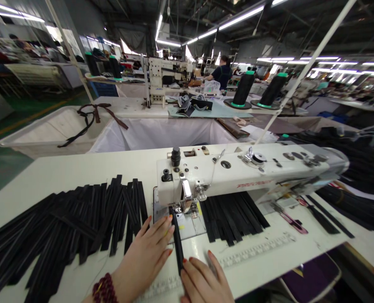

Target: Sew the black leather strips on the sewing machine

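A narrow black fabric strip (177, 246) runs from under the needle area of a white sewing machine (218, 168) toward me. My left hand (150, 252) lies flat on the left of the strip, fingers stretched out, fingertips against its edge close to the presser foot. At the strip's near end, my right hand (206, 282) has its fingers bent onto the strip; the thumb is mostly out of sight. A large heap of black strips (70, 227) spreads over the table to the left. More black strips (234, 214) lie side by side beneath the machine arm.
A pink-handled thread snipper (289, 219) lies right of the machine, near loose dark strips (322, 214). A ruler scale (259, 250) runs along the table front. Beyond the table stand a cloth-lined bin (161, 132), another sewing machine (161, 78) and black thread cones (244, 90).
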`<state>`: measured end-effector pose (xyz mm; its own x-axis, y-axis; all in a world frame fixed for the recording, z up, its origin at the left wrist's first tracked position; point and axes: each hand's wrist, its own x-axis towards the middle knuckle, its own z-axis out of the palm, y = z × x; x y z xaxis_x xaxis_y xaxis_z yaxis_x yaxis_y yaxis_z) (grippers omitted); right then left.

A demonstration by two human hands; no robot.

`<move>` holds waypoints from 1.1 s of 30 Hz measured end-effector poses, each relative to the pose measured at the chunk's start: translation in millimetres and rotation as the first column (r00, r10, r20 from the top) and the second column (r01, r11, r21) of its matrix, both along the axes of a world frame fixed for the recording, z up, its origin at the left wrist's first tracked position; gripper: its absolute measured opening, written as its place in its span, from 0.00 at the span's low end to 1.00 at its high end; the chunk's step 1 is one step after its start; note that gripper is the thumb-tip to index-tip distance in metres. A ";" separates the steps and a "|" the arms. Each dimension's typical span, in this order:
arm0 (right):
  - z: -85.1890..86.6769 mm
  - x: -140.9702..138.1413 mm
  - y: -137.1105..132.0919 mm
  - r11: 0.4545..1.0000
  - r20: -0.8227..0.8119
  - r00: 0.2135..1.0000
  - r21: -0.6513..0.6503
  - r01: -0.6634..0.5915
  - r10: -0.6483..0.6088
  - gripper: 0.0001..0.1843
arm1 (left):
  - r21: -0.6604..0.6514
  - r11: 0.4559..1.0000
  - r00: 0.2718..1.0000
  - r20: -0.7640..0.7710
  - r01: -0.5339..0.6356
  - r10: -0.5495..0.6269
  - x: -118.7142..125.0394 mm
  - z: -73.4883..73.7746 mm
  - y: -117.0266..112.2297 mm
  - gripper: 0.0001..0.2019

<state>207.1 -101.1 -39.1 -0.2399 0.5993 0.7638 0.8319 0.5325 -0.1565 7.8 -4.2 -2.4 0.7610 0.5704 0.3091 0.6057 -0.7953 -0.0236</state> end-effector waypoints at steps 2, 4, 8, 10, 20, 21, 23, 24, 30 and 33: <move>6.3 2.7 5.1 0.999 0.021 0.999 -0.032 -0.029 0.029 0.15 | -0.030 0.999 1.000 0.000 -0.015 0.015 0.5 0.1 4.5 0.20; 13.2 4.8 11.3 0.996 0.055 0.998 -0.077 -0.039 0.043 0.11 | -0.066 0.997 1.000 -0.003 -0.027 0.027 0.8 0.3 9.8 0.20; 22.3 6.1 21.1 0.990 0.074 0.995 -0.129 -0.050 0.060 0.10 | -0.085 0.996 0.999 -0.014 -0.036 0.035 1.1 -1.3 18.8 0.20; 24.0 5.5 24.8 0.987 0.074 0.995 -0.151 -0.053 0.065 0.08 | -0.089 0.995 0.999 -0.004 -0.044 0.044 1.8 -3.1 22.1 0.20; 27.1 2.9 48.9 0.981 0.106 0.993 -0.194 -0.028 0.049 0.13 | -0.113 0.991 0.997 0.024 -0.067 0.070 4.2 -5.3 34.1 0.18; 27.1 3.2 51.0 0.978 0.122 0.991 -0.207 -0.026 0.052 0.14 | -0.110 0.991 0.997 0.027 -0.069 0.072 3.9 -5.8 34.6 0.18; 26.7 3.7 55.0 0.970 0.154 0.986 -0.243 -0.021 0.060 0.14 | -0.103 0.992 0.997 0.035 -0.071 0.075 3.5 -7.3 35.1 0.19; 26.5 3.7 57.1 0.965 0.172 0.983 -0.263 -0.016 0.063 0.14 | -0.100 0.992 0.996 0.037 -0.073 0.077 3.4 -8.1 35.2 0.19; 28.1 0.9 73.8 0.958 0.244 0.968 -0.286 0.014 0.059 0.12 | -0.110 0.991 0.995 0.042 -0.080 0.085 4.3 -8.3 36.4 0.18; 28.3 -0.2 82.4 0.964 0.258 0.966 -0.264 0.040 0.031 0.11 | -0.124 0.989 0.995 0.040 -0.083 0.088 5.0 -6.9 37.5 0.16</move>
